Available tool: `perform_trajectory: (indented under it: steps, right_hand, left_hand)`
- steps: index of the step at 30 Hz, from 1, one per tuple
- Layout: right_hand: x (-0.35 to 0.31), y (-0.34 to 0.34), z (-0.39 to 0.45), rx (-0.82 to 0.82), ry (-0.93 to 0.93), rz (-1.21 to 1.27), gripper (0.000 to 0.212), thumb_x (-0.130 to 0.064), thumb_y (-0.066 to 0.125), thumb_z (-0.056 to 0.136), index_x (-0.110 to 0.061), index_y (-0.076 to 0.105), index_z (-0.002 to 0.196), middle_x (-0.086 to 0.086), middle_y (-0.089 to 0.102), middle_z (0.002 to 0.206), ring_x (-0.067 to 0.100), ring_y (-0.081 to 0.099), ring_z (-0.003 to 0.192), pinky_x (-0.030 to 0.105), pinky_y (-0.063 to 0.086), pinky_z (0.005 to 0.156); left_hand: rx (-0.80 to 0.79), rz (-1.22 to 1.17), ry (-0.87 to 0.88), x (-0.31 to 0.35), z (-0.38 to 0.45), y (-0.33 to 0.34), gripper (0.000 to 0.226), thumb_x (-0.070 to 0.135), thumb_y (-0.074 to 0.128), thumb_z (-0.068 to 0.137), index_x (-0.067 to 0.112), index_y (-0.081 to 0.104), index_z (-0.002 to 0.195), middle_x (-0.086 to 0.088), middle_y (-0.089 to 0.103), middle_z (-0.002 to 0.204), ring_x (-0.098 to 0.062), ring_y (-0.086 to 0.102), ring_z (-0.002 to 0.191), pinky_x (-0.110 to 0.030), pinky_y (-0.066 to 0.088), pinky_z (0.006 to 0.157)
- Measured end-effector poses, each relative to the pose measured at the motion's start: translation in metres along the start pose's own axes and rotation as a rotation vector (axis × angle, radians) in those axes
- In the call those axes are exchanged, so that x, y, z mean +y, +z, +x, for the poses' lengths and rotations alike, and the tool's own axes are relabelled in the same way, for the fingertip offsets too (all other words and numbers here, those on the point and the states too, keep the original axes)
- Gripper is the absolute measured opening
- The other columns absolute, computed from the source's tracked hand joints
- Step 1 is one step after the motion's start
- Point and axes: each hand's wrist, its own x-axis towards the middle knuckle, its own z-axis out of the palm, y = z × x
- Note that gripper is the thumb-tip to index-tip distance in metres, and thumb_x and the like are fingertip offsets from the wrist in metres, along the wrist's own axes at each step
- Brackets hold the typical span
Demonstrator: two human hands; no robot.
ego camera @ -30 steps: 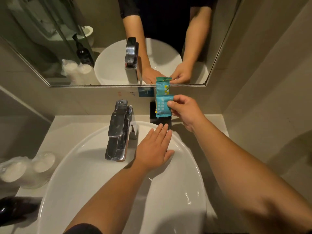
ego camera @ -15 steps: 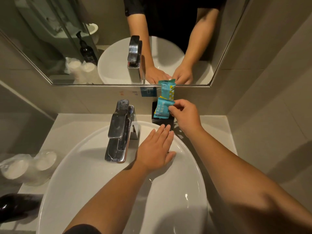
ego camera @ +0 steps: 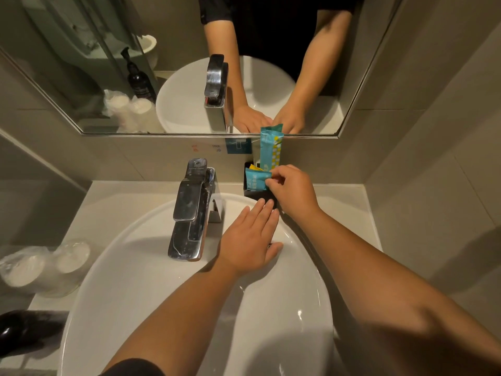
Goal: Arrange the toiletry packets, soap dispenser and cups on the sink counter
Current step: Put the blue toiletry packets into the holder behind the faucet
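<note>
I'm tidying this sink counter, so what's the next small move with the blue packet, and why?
Probably ease the small blue packet down into the black holder and let go. The right hand pinches it at the holder's mouth, beside the tall packet standing inside; the left hand rests flat on the basin.

walls: beige tile (ego camera: 433,109) | mirror (ego camera: 81,63): metal-framed, above counter | basin (ego camera: 141,280): white oval, on pale counter (ego camera: 113,207) | faucet (ego camera: 189,207): chrome, at basin's back | light: dim, warm

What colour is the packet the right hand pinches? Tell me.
Teal-blue small packet, pinched by the right hand; head view.
</note>
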Motion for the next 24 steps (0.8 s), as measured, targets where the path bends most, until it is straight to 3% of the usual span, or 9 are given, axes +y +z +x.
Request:
perform_trajectory:
  steps: [6,12,15,20,24]
  right_hand:
    - [0.0044,-0.0037,0.0014,-0.083,0.072,0.011,0.013,-0.019,0.068,0.087,-0.012,0.069,0.099,0.004,0.065,0.096,0.015,0.059,0.086,0.03,0.052,0.079]
    - [0.0043,-0.007,-0.0004,-0.06,0.135,0.168,0.012,-0.021,0.068,0.088,-0.016,0.066,0.1,-0.001,0.062,0.081,0.012,0.058,0.077,0.022,0.049,0.073]
    - [0.0039,-0.006,-0.0007,-0.061,0.109,0.113,0.01,-0.022,0.066,0.09,-0.015,0.069,0.098,-0.002,0.065,0.086,0.011,0.06,0.082,0.024,0.05,0.074]
    - [0.0046,-0.0024,-0.0004,-0.138,0.078,-0.089,0.01,-0.021,0.063,0.09,-0.016,0.072,0.09,0.002,0.068,0.095,0.017,0.062,0.088,0.039,0.055,0.082]
    - [0.0022,-0.0056,-0.0003,-0.083,0.076,-0.037,0.008,-0.022,0.065,0.089,-0.017,0.069,0.094,0.0,0.068,0.093,0.016,0.063,0.089,0.037,0.055,0.081]
  left_hand:
    - [0.009,-0.009,-0.001,0.0006,-0.0006,0.0,0.067,0.052,0.032,0.094,0.006,0.044,0.142,-0.015,0.039,0.15,-0.031,0.034,0.141,-0.046,0.036,0.11]
    - [0.004,0.005,-0.002,0.0007,-0.0008,-0.0002,0.068,0.052,0.031,0.094,0.006,0.043,0.143,-0.016,0.037,0.151,-0.031,0.033,0.141,-0.045,0.034,0.111]
    - [0.008,-0.002,-0.004,0.0009,-0.0005,-0.0006,0.068,0.052,0.031,0.094,0.006,0.043,0.142,-0.016,0.037,0.151,-0.031,0.033,0.141,-0.045,0.034,0.11]
    - [0.003,-0.011,-0.007,0.0009,-0.0003,-0.0014,0.068,0.052,0.029,0.094,0.007,0.043,0.142,-0.015,0.038,0.15,-0.03,0.033,0.141,-0.046,0.036,0.11]
    - [0.006,-0.014,-0.007,0.001,0.0,-0.0015,0.068,0.052,0.029,0.094,0.007,0.042,0.143,-0.015,0.038,0.151,-0.03,0.033,0.141,-0.046,0.035,0.11]
